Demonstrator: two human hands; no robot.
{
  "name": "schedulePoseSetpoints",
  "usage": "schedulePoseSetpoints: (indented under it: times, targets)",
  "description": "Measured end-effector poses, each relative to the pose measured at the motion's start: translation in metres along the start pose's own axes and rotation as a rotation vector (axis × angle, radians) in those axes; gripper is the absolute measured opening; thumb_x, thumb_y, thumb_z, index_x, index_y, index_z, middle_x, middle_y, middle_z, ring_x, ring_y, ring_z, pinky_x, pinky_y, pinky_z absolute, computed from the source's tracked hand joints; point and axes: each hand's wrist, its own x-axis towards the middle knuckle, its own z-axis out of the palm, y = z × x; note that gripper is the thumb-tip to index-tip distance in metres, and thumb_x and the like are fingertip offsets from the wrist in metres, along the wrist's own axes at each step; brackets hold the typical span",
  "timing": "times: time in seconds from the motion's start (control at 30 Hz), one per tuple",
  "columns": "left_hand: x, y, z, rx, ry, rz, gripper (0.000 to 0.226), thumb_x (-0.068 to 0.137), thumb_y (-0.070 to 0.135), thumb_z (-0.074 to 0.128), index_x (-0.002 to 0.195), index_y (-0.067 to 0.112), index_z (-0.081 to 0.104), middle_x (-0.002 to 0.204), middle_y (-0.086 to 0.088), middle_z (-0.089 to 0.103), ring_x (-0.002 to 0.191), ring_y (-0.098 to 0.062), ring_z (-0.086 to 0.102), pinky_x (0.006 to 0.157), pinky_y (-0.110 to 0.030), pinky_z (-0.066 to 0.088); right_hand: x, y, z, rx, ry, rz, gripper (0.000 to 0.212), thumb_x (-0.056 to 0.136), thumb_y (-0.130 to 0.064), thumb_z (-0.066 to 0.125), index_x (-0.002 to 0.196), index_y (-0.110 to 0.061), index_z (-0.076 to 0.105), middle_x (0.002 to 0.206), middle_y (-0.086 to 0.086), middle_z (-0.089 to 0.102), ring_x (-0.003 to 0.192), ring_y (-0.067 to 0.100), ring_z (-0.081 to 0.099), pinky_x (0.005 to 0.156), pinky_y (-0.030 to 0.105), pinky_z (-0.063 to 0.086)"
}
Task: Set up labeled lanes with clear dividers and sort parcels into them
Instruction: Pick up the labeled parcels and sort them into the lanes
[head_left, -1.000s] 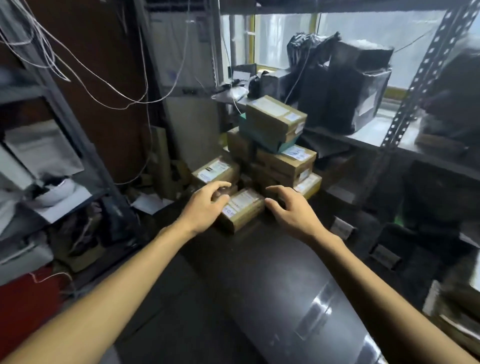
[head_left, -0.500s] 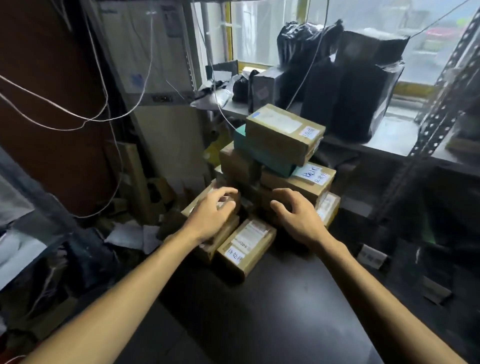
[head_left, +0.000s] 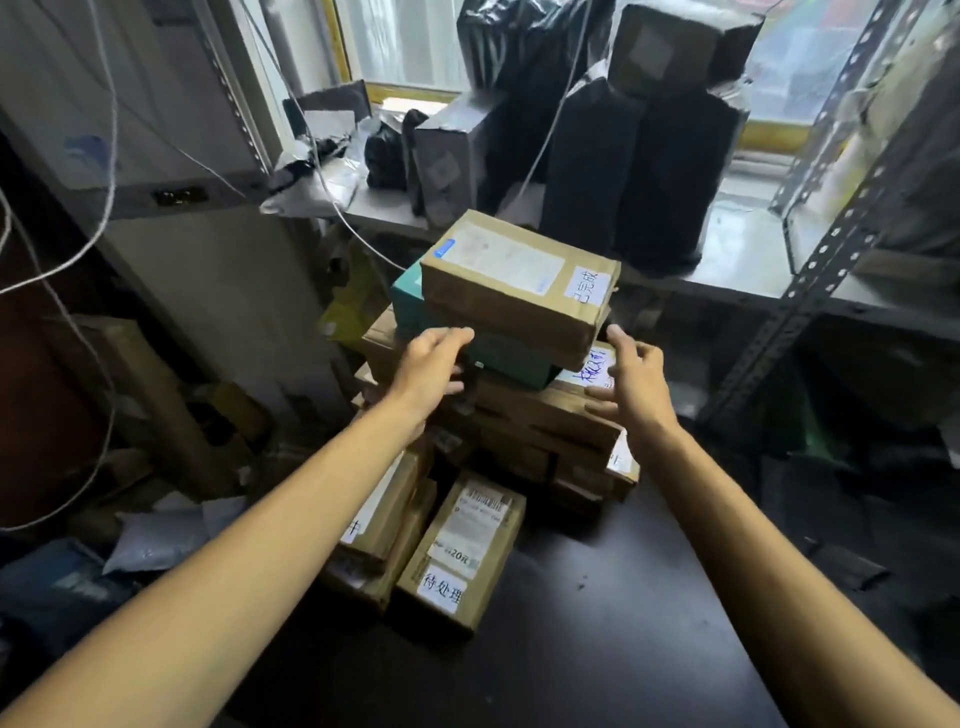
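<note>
Both hands are up at the parcel stack (head_left: 524, 415) on the table's (head_left: 597, 623) far edge. Left hand (head_left: 431, 366) hangs loose-fingered by the teal box (head_left: 498, 356) under the top parcel (head_left: 511, 283). Right hand (head_left: 636, 382) is spread alongside, gripping nothing.

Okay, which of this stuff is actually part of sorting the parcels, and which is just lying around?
Part of the job: top brown parcel; teal box under it; labelled parcel on the dark table; left hand and right hand, both open at the stack.
Lying about: white cable; metal shelf upright; grey bag on the floor.
</note>
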Motion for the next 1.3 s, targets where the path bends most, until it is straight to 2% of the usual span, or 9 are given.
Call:
schedulePoseSetpoints:
  times: [0.07, 0.17, 0.27, 0.47, 0.7, 0.87, 1.0, 1.17, 1.3]
  targets:
    - [0.004, -0.002, 0.004, -0.099, -0.153, -0.165, 0.047, 0.095, 0.044, 0.055, 0.136, 0.021, 0.045, 0.143, -0.007, 0.048, 0.125, -0.032, 0.053, 0.097, -0.043, 0.052, 0.006, -0.007, 0.009, 0.136, -0.052, 0.072, 0.064, 0.092, -0.06, 0.052, 0.141, -0.021, 0.042, 0.13, 0.008, 0.054, 0.101, 0.028, 0.07, 0.086, 0.047, 0.06]
    - [0.011, -0.001, 0.009, -0.052, -0.281, -0.185, 0.063, 0.093, 0.049, 0.056, 0.146, 0.023, 0.037, 0.154, -0.007, 0.035, 0.13, -0.036, 0.048, 0.095, -0.042, 0.053, 0.011, -0.01, 0.019, 0.237, -0.072, 0.067, 0.064, 0.088, -0.061, 0.056, 0.137, -0.021, 0.052, 0.136, 0.013, 0.055, 0.109, 0.028, 0.069, 0.081, 0.049, 0.062]
    - [0.016, 0.005, 0.008, -0.021, -0.339, -0.187, 0.069, 0.089, 0.053, 0.058, 0.146, 0.022, 0.037, 0.154, -0.009, 0.035, 0.129, -0.035, 0.05, 0.099, -0.044, 0.052, 0.012, -0.011, 0.023, 0.225, -0.047, 0.041, 0.064, 0.085, -0.063, 0.059, 0.132, -0.02, 0.057, 0.129, 0.012, 0.062, 0.107, 0.026, 0.07, 0.079, 0.046, 0.062]
    - [0.013, 0.014, 0.012, -0.046, -0.405, -0.193, 0.076, 0.077, 0.065, 0.063, 0.139, 0.024, 0.049, 0.14, -0.002, 0.055, 0.128, -0.026, 0.052, 0.1, -0.049, 0.05, 0.006, -0.016, 0.026, 0.231, -0.072, 0.009, 0.052, 0.09, -0.035, 0.06, 0.136, -0.012, 0.053, 0.114, 0.02, 0.071, 0.089, 0.032, 0.076, 0.075, 0.042, 0.063]
    - [0.002, 0.013, 0.014, -0.005, -0.026, 0.069, 0.103, 0.067, 0.071, 0.064, 0.151, 0.028, 0.023, 0.15, -0.002, 0.039, 0.136, -0.023, 0.04, 0.108, -0.037, 0.032, -0.007, -0.009, 0.025, 0.31, 0.016, -0.033, 0.094, 0.082, -0.034, 0.07, 0.157, -0.029, 0.014, 0.136, 0.015, 0.056, 0.094, 0.035, 0.074, 0.083, 0.049, 0.061]
    - [0.001, 0.022, 0.02, 0.036, 0.0, 0.12, 0.106, 0.074, 0.067, 0.068, 0.154, 0.037, 0.005, 0.155, -0.005, 0.022, 0.139, -0.028, 0.033, 0.099, -0.037, 0.031, -0.024, 0.003, 0.023, 0.3, -0.028, -0.076, 0.115, 0.066, -0.035, 0.074, 0.156, -0.042, 0.004, 0.141, 0.011, 0.052, 0.093, 0.033, 0.075, 0.083, 0.051, 0.061]
    - [-0.005, 0.024, 0.029, -0.014, 0.012, 0.167, 0.107, 0.073, 0.06, 0.074, 0.153, 0.037, 0.006, 0.15, -0.004, 0.025, 0.134, -0.025, 0.037, 0.092, -0.033, 0.032, -0.037, 0.012, 0.02, 0.261, -0.072, -0.12, 0.113, 0.064, -0.027, 0.074, 0.154, -0.047, 0.009, 0.143, 0.007, 0.053, 0.107, 0.035, 0.069, 0.086, 0.059, 0.058]
    - [-0.019, 0.018, 0.041, -0.09, -0.043, 0.222, 0.102, 0.078, 0.035, 0.08, 0.151, 0.04, 0.009, 0.148, -0.006, 0.026, 0.13, -0.02, 0.038, 0.096, -0.034, 0.037, -0.057, 0.024, 0.002, 0.232, -0.062, -0.155, 0.101, 0.071, -0.015, 0.072, 0.148, -0.046, 0.015, 0.136, 0.011, 0.058, 0.103, 0.028, 0.066, 0.077, 0.04, 0.06]
    - [-0.031, 0.015, 0.055, -0.08, -0.15, 0.246, 0.101, 0.079, 0.023, 0.079, 0.151, 0.039, 0.009, 0.148, -0.006, 0.029, 0.133, -0.021, 0.041, 0.11, -0.047, 0.04, -0.076, 0.028, -0.025, 0.299, -0.016, -0.132, 0.065, 0.072, -0.043, 0.066, 0.131, -0.022, 0.049, 0.111, 0.008, 0.068, 0.101, 0.024, 0.067, 0.075, 0.034, 0.058]
